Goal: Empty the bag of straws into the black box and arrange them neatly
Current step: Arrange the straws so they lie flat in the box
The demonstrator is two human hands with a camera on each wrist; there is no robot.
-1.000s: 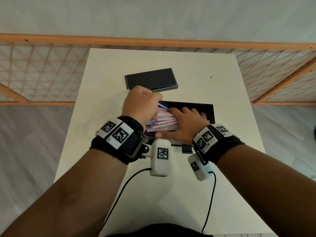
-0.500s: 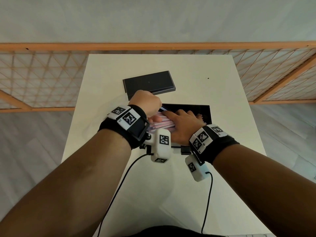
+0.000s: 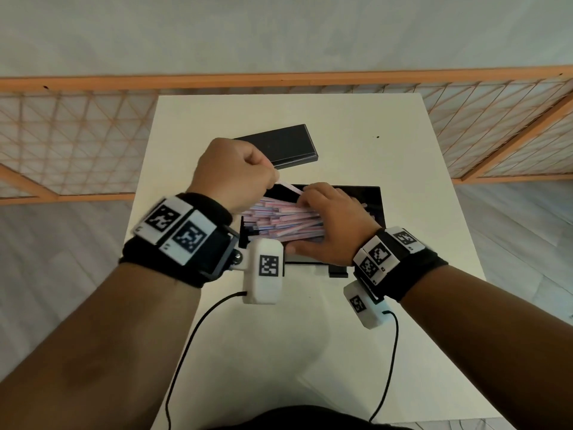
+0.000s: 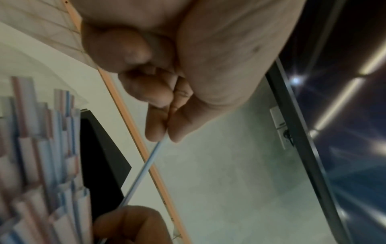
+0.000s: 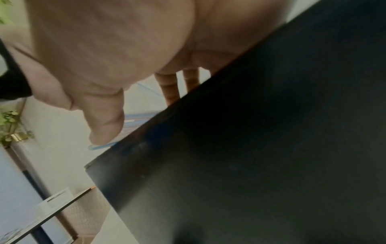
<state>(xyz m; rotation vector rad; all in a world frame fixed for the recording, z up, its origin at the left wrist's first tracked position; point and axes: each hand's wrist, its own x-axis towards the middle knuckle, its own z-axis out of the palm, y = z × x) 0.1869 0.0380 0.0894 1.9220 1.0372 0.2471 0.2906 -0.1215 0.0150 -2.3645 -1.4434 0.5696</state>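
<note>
The open black box (image 3: 373,201) sits mid-table, filled with pink, blue and white straws (image 3: 279,220). My left hand (image 3: 274,178) hovers over the box's back left corner. In the left wrist view its thumb and forefinger (image 4: 165,138) pinch one thin straw (image 4: 144,168). That straw slants down to my right hand's fingertips. My right hand (image 3: 322,218) lies flat on the straw pile, fingers stretched over it and thumb along the box's near rim (image 5: 229,132). The pile's right part is hidden under that hand. I cannot make out a bag with certainty.
The black lid (image 3: 285,147) lies on the white table (image 3: 341,119) just behind the box. A wooden lattice rail (image 3: 93,125) runs past the table's far edge. Two black cables (image 3: 192,333) trail from the wrist cameras over the near tabletop.
My left hand has risen from the pile and moved back and left, drawing one straw up with it. My right hand has stayed pressed on the straws.
</note>
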